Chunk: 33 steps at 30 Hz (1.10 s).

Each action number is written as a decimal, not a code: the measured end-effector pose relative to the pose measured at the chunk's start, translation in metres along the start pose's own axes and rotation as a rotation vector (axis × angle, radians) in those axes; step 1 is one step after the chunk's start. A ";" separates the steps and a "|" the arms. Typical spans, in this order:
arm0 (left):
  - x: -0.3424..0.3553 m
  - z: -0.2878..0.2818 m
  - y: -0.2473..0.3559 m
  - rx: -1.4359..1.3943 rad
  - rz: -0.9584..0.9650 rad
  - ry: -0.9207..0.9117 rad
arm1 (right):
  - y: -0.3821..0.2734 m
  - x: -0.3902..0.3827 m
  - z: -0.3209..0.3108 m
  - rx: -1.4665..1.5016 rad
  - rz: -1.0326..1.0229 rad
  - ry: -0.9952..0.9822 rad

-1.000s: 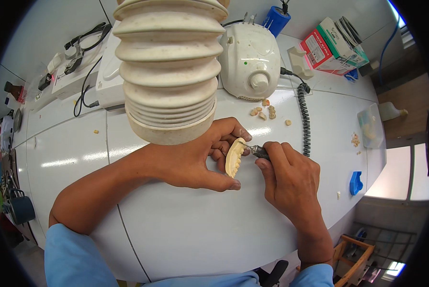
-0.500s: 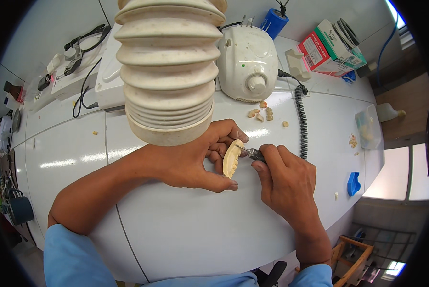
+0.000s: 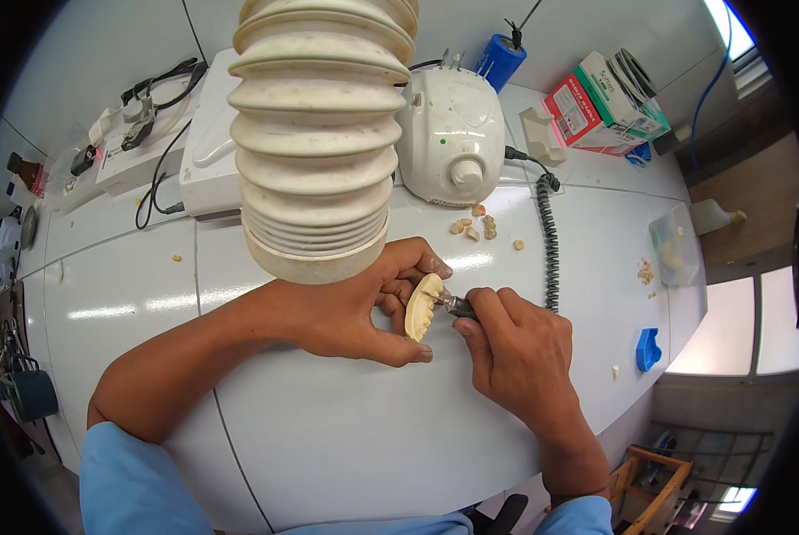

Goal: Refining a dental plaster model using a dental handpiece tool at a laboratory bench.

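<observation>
My left hand (image 3: 355, 321) is closed round a cream dental cast (image 3: 418, 317), thumb at its lower end and fingertips near its upper end. My right hand (image 3: 524, 357) grips a rotary handpiece (image 3: 463, 307), whose thin metal tip meets the cast near its upper part. Overhead, a ribbed white hose (image 3: 315, 134) with a round open end hangs above my left hand. Just beyond, several small cream and tan pieces (image 3: 471, 228) lie on the white tiled bench (image 3: 310, 446).
A white control unit (image 3: 448, 125) connects to a coiled cord (image 3: 547, 250). Boxes (image 3: 587, 107) and a blue canister (image 3: 498, 58) stand behind. At right are a plastic container (image 3: 671, 245) and blue tray (image 3: 647, 348). White equipment (image 3: 208, 169) and cables occupy the left rear.
The whole view has shifted, so bench and hands sit lower and further left in the picture. Both grips look alike, with the tool tip still at the cast.
</observation>
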<state>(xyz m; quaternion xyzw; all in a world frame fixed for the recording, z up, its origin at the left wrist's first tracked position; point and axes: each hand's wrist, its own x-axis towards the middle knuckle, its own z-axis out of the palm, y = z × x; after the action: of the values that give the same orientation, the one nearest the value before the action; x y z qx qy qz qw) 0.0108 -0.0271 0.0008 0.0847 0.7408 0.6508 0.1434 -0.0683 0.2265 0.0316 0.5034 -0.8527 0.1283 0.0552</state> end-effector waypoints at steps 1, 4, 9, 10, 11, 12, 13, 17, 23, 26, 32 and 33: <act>0.001 0.000 -0.001 0.000 0.005 -0.002 | 0.002 0.000 0.000 -0.005 0.001 0.001; 0.001 0.000 -0.002 -0.004 0.027 0.010 | 0.003 0.001 0.000 -0.034 0.058 0.004; 0.003 0.000 -0.001 0.002 0.028 -0.006 | 0.002 0.001 -0.001 -0.027 0.054 -0.010; 0.003 0.000 -0.002 0.001 0.030 -0.008 | 0.002 0.001 -0.002 -0.029 0.056 -0.011; 0.003 0.000 -0.004 0.016 0.024 -0.010 | 0.001 0.000 -0.002 -0.025 0.031 -0.005; 0.002 -0.001 -0.004 0.036 0.015 -0.004 | 0.001 0.001 -0.001 -0.015 -0.001 0.003; 0.001 -0.001 -0.003 0.038 0.013 0.000 | 0.001 0.002 -0.001 -0.012 -0.006 0.005; 0.002 -0.001 0.000 0.019 0.010 -0.009 | 0.002 0.001 -0.001 -0.015 0.025 -0.011; 0.001 0.000 -0.001 -0.002 0.017 -0.007 | 0.001 0.000 0.000 -0.005 0.031 -0.024; 0.003 0.000 -0.001 0.011 0.028 -0.004 | 0.002 0.000 0.000 0.001 0.020 -0.015; 0.002 -0.001 0.000 0.015 0.012 -0.007 | 0.001 0.001 0.001 0.014 0.016 -0.014; 0.002 0.000 -0.001 0.007 0.028 -0.005 | 0.000 0.000 0.001 0.036 -0.009 -0.014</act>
<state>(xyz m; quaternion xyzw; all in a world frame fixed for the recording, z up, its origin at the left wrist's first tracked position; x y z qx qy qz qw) 0.0090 -0.0269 -0.0006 0.0972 0.7413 0.6501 0.1360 -0.0685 0.2266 0.0307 0.5091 -0.8483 0.1400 0.0408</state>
